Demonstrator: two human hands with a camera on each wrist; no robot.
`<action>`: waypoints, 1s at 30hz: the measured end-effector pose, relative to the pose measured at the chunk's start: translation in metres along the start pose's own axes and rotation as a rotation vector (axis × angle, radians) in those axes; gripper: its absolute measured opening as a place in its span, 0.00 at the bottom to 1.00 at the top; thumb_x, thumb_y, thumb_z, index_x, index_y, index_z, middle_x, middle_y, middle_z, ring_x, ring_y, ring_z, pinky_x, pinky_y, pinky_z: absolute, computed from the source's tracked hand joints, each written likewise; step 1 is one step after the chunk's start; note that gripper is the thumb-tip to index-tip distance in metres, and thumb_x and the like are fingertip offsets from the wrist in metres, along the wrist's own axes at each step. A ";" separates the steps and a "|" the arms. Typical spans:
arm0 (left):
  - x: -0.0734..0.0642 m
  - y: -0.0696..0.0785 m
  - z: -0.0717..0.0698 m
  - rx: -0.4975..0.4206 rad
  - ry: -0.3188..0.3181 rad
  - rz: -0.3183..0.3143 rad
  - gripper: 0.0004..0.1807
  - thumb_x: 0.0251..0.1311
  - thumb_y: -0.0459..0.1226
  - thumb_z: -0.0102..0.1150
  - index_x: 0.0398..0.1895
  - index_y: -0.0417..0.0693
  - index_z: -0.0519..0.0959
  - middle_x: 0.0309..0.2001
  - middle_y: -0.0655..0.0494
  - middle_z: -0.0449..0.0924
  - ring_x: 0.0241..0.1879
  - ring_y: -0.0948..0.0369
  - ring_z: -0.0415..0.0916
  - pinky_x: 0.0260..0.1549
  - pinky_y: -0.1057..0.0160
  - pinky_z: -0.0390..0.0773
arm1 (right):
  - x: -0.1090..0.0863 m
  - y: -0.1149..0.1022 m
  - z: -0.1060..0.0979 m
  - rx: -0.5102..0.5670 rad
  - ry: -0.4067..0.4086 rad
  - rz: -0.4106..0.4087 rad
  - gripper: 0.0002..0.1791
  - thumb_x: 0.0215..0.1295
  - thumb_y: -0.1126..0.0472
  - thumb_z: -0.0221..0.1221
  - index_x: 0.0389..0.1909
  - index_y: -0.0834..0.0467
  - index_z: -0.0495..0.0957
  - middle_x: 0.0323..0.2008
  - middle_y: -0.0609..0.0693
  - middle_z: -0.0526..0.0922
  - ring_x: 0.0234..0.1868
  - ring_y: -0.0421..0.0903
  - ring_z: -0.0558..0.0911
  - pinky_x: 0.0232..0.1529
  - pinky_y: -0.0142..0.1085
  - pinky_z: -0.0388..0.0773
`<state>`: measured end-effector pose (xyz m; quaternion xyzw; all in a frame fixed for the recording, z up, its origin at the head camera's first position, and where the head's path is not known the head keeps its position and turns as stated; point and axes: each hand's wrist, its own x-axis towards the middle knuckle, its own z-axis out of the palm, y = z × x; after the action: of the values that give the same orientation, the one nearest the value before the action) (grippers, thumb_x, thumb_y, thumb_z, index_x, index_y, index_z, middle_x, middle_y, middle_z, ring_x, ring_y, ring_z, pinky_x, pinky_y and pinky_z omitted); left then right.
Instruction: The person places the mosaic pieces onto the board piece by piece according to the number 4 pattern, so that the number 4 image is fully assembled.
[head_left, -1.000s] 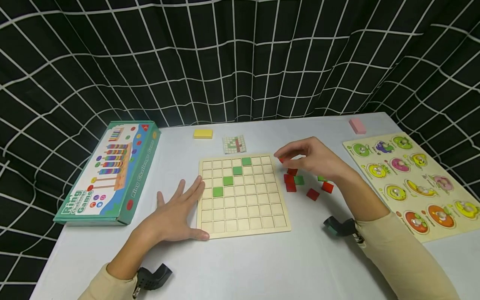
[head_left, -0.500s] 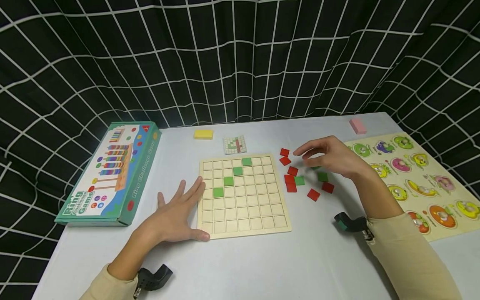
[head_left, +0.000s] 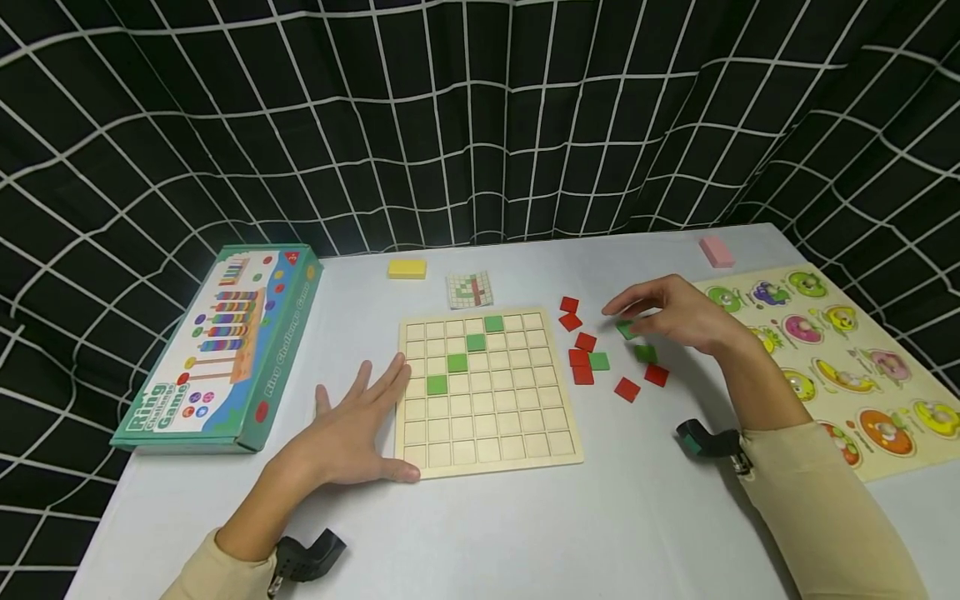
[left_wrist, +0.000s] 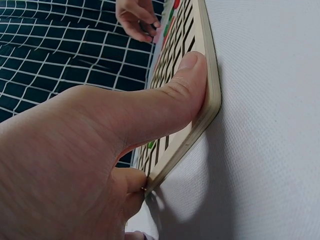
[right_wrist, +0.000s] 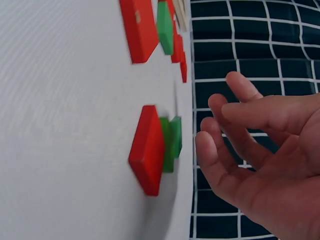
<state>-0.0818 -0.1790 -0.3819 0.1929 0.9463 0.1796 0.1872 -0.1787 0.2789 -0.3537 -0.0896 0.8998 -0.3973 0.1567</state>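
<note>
A pale wooden grid board (head_left: 487, 425) lies mid-table with several green tiles (head_left: 457, 362) set in a diagonal of its cells. Along its left edge my left hand (head_left: 352, 433) is spread, fingers straight at the side. Its thumb (left_wrist: 185, 95) rests on the board's near corner in the left wrist view. My right hand (head_left: 678, 317) hovers to the right of the board, thumb and fingers parted with nothing between them. Just below its fingertips lies a loose green tile (head_left: 626, 330). Another green tile (head_left: 645, 354) and a red tile (head_left: 656, 376) sit under the palm side.
More red tiles (head_left: 582, 375) lie scattered beside the board's right edge. Behind it are a small pattern card (head_left: 469, 290) and a yellow block (head_left: 407, 269). A green game box (head_left: 217, 350) stands left, a fruit puzzle board (head_left: 855, 367) right, a pink block (head_left: 716, 252) behind that.
My right hand has moved right, away from the red tiles by the board's upper right corner, to above the loose green tile. The left hand has stayed in place.
</note>
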 end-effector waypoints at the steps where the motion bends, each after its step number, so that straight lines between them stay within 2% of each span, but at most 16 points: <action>1: 0.000 0.000 0.000 -0.002 0.000 0.000 0.73 0.43 0.68 0.76 0.86 0.53 0.44 0.87 0.59 0.35 0.84 0.37 0.32 0.61 0.12 0.30 | 0.000 0.001 0.000 -0.003 -0.001 0.002 0.20 0.64 0.73 0.63 0.57 0.62 0.85 0.57 0.61 0.86 0.58 0.58 0.80 0.49 0.32 0.79; 17: 0.000 0.000 0.000 0.008 0.006 0.002 0.73 0.42 0.69 0.75 0.86 0.53 0.45 0.87 0.59 0.36 0.83 0.37 0.34 0.61 0.11 0.32 | 0.005 0.018 -0.001 -0.042 0.016 0.070 0.21 0.59 0.73 0.65 0.55 0.62 0.86 0.55 0.61 0.87 0.55 0.57 0.79 0.49 0.31 0.78; 30: 0.000 -0.001 0.001 0.003 0.004 0.005 0.73 0.43 0.69 0.75 0.86 0.53 0.44 0.87 0.59 0.35 0.83 0.37 0.33 0.61 0.12 0.30 | 0.008 0.021 0.001 -0.077 0.033 0.071 0.20 0.58 0.74 0.67 0.53 0.62 0.87 0.51 0.60 0.87 0.51 0.56 0.79 0.45 0.29 0.78</action>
<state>-0.0820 -0.1797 -0.3837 0.1955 0.9464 0.1790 0.1846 -0.1864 0.2901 -0.3714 -0.0569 0.9194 -0.3581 0.1522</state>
